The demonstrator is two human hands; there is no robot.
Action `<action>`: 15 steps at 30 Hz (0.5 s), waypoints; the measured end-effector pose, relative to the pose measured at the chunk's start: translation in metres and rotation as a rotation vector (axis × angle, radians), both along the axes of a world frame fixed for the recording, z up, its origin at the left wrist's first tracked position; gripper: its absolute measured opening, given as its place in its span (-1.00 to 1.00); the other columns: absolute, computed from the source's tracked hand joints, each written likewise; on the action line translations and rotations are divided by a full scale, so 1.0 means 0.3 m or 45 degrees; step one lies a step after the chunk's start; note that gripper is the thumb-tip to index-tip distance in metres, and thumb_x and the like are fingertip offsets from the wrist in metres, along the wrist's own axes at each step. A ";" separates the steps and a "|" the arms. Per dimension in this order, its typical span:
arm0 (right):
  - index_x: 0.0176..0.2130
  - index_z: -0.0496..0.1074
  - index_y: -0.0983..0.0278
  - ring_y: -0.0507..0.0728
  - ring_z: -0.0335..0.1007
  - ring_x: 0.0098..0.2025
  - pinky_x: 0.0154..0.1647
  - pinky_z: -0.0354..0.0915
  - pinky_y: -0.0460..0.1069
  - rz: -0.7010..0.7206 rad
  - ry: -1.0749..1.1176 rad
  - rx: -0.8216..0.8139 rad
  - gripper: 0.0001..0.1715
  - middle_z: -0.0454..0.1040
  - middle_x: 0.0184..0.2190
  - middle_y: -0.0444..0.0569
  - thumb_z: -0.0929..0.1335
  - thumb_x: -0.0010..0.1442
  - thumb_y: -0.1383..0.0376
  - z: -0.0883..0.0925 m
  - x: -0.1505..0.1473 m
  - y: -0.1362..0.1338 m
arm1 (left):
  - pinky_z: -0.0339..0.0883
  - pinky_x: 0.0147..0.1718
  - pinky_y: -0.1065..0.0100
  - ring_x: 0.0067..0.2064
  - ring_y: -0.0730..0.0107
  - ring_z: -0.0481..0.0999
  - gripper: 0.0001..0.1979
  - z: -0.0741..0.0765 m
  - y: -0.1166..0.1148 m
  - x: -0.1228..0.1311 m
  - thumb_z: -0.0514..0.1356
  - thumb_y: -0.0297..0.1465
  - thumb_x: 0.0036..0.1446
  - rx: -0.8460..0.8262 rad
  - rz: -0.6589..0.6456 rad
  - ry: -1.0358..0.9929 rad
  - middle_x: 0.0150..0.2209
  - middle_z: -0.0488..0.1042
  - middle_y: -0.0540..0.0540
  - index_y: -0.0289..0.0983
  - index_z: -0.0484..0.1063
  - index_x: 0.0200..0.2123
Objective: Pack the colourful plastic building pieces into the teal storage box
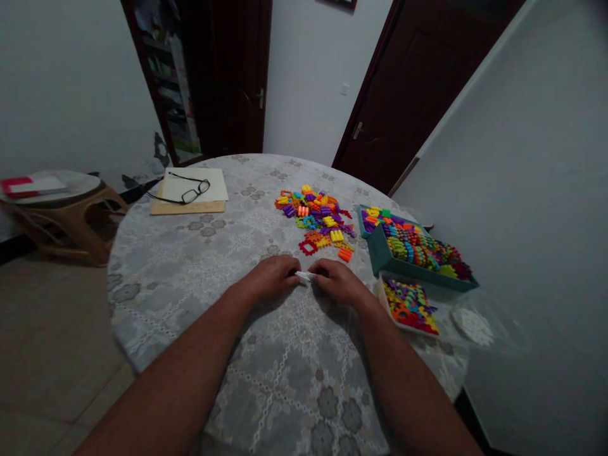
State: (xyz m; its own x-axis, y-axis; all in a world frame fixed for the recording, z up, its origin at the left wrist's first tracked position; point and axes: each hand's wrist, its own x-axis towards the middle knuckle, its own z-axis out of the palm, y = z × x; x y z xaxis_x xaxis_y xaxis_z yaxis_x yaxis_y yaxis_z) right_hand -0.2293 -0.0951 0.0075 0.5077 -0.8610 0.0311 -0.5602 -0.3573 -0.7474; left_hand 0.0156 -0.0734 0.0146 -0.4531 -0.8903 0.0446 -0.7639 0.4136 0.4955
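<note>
My left hand (278, 277) and my right hand (336, 280) meet over the middle of the table, fingertips pinched. Between them is a small white bundle (304, 277) that looks like thin sticks, perhaps cotton swabs; its ends are hidden in my fingers. Just beyond my hands lies a loose pile of colourful plastic building pieces (316, 218), in red, orange, yellow, purple, green and blue. Some are flat with toothed edges, others are chunky ribbed blocks. A red toothed ring (308, 247) sits at the near edge of the pile.
At the right stand a teal box (403, 265) of stacked pieces, a second tray (363, 221) behind it and a white tub (413, 329) of flat pieces. A clear bag (503, 323) holds white items. Glasses (192, 193) rest on paper (216, 183) at the left.
</note>
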 end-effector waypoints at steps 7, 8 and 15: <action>-0.04 0.64 0.25 0.14 0.57 -0.15 -0.12 0.40 -0.03 0.062 -0.190 0.146 -0.68 0.68 -0.18 -0.06 0.40 0.21 0.33 0.002 0.009 0.006 | 0.35 -0.12 0.29 -0.10 0.21 0.60 -0.83 0.002 0.000 0.003 0.27 -0.34 0.35 0.008 -0.015 0.053 -0.10 0.67 -0.12 -0.20 0.62 -0.04; -0.03 0.63 0.25 0.14 0.58 -0.12 -0.09 0.41 -0.03 0.065 -0.218 0.162 -0.67 0.69 -0.15 -0.05 0.40 0.20 0.33 0.002 0.013 0.008 | 0.36 -0.11 0.29 -0.10 0.21 0.61 -0.82 0.000 -0.001 0.003 0.28 -0.36 0.34 0.008 -0.017 0.063 -0.10 0.68 -0.13 -0.21 0.62 -0.04; 0.06 0.60 0.22 0.11 0.47 -0.25 -0.15 0.37 -0.01 0.118 -0.119 -0.040 -0.60 0.60 -0.21 -0.08 0.46 0.22 0.29 0.011 0.063 0.044 | 0.38 -0.07 0.28 -0.07 0.18 0.63 -0.76 -0.022 -0.018 0.007 0.31 -0.41 0.27 0.018 -0.008 0.128 -0.10 0.68 -0.13 -0.21 0.62 0.00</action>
